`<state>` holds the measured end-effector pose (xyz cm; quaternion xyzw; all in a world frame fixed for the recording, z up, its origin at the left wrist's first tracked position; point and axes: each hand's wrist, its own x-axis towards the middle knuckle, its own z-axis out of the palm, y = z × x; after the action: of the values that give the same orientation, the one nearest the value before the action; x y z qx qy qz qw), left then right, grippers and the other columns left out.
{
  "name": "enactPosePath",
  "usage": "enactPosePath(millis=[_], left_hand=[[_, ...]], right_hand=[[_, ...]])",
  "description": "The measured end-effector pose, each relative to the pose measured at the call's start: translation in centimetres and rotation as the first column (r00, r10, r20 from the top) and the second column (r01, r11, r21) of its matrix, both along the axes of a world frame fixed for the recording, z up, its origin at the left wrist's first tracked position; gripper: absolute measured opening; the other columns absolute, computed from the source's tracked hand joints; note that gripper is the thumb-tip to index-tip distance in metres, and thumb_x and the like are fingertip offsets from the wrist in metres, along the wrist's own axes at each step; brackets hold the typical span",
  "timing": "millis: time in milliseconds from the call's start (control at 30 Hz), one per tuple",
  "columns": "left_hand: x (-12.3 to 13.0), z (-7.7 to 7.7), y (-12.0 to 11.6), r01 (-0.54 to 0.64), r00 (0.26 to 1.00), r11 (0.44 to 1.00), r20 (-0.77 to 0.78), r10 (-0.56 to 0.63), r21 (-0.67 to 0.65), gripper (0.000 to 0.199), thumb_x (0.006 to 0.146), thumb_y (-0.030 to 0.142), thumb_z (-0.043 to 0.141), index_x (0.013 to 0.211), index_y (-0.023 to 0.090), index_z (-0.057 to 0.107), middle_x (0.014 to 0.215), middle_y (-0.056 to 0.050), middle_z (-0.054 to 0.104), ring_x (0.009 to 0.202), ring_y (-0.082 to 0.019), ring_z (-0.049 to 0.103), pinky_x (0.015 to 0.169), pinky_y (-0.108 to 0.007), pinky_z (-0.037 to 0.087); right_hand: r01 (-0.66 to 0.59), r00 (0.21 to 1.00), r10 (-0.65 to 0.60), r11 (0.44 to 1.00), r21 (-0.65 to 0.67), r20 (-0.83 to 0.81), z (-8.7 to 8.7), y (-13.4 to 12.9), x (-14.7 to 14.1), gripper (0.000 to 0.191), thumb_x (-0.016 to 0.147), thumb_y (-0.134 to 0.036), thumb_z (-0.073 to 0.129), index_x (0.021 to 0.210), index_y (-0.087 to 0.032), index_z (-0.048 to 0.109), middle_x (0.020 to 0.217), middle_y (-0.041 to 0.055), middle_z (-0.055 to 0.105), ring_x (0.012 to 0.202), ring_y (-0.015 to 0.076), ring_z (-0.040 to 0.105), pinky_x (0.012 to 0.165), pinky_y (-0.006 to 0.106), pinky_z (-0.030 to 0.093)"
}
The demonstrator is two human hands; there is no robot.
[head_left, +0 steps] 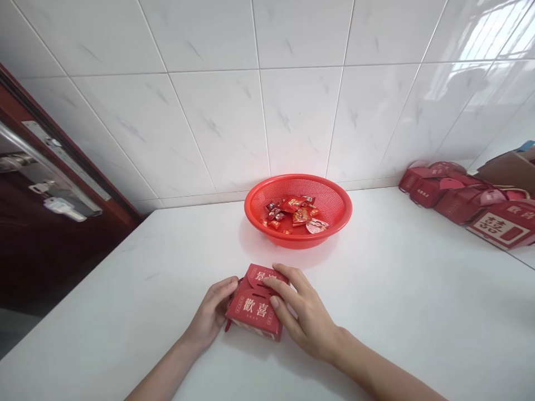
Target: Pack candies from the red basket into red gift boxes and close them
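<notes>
A small red candy box (256, 320) with pale Chinese characters sits on the white table in front of me. Its two top flaps meet in the middle, where slots show. My left hand (215, 306) grips the box's left side, the thumb at the edge beside a dark red cord (228, 324); part of its fingers is hidden behind the box. From the right, my right hand (307, 314) holds the box, with fingers over the far flap and the thumb on the near flap. Beyond the box, a red plastic basket (298, 241) contains several wrapped sweets (300, 214).
Several red boxes (460, 203) stand in a row at the right, near a brown cardboard carton (507, 170). White tiles (215, 125) line the wall behind the table (167, 267). At the left is a dark red door (37, 245) with keys (62, 208) in its lock.
</notes>
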<state>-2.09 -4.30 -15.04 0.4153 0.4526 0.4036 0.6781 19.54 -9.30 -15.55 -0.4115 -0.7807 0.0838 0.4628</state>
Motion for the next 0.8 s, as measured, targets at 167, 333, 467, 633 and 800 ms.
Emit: enactPosePath(millis=[167,333,467,633,800], left_hand=[[-0.2,-0.2,-0.1,-0.01,1.0,1.0,0.018,0.011,-0.018,0.06,0.058,0.059,0.092,0.059,0.018,0.048,0.058,0.003,0.047,0.054,-0.01,0.041,0.05,-0.02,0.035],[-0.1,-0.1,-0.1,-0.009,1.0,1.0,0.029,0.01,-0.027,0.06,0.058,0.059,0.092,0.059,0.018,0.049,0.058,0.003,0.048,0.054,-0.01,0.041,0.049,-0.02,0.035],[0.0,0.0,-0.1,-0.001,1.0,1.0,0.021,0.001,-0.021,0.058,0.06,0.059,0.091,0.06,0.018,0.049,0.059,0.003,0.048,0.055,-0.01,0.041,0.05,-0.02,0.036],[0.1,0.4,-0.3,0.001,1.0,1.0,0.013,-0.001,0.004,0.058,0.06,0.058,0.09,0.061,0.018,0.048,0.061,0.002,0.049,0.057,-0.011,0.043,0.051,-0.021,0.037],[-0.1,0.9,-0.4,-0.019,1.0,0.998,0.004,0.018,0.06,0.057,0.061,0.057,0.089,0.058,0.018,0.048,0.058,0.005,0.04,0.054,-0.009,0.032,0.049,-0.021,0.031]], right_hand=[[0.002,1.0,-0.002,1.0,-0.003,0.006,0.2,0.0,-0.1,0.032,0.105,-0.021,0.046,0.134,-0.019,0.06,0.137,0.0176,0.059,0.117,0.027,0.062,0.095,0.045,0.061],[0.002,1.0,-0.002,1.0,0.0,0.0,0.2,-0.1,-0.1,0.032,0.104,-0.021,0.046,0.134,-0.019,0.06,0.137,0.0173,0.059,0.116,0.0264,0.062,0.095,0.044,0.06],[0.002,1.0,-0.002,1.0,0.002,0.001,0.1,-0.1,0.0,0.033,0.104,-0.02,0.047,0.134,-0.019,0.06,0.137,0.0173,0.059,0.115,0.0261,0.062,0.095,0.043,0.061],[0.003,1.0,-0.003,1.0,0.014,0.008,-0.1,0.0,0.1,0.033,0.105,-0.021,0.046,0.134,-0.019,0.06,0.137,0.0174,0.059,0.119,0.0268,0.062,0.097,0.044,0.06],[0.015,1.0,-0.015,1.0,0.014,0.015,-0.1,0.1,0.2,0.032,0.106,-0.022,0.045,0.133,-0.019,0.061,0.137,0.0177,0.06,0.12,0.0271,0.062,0.097,0.045,0.06]])
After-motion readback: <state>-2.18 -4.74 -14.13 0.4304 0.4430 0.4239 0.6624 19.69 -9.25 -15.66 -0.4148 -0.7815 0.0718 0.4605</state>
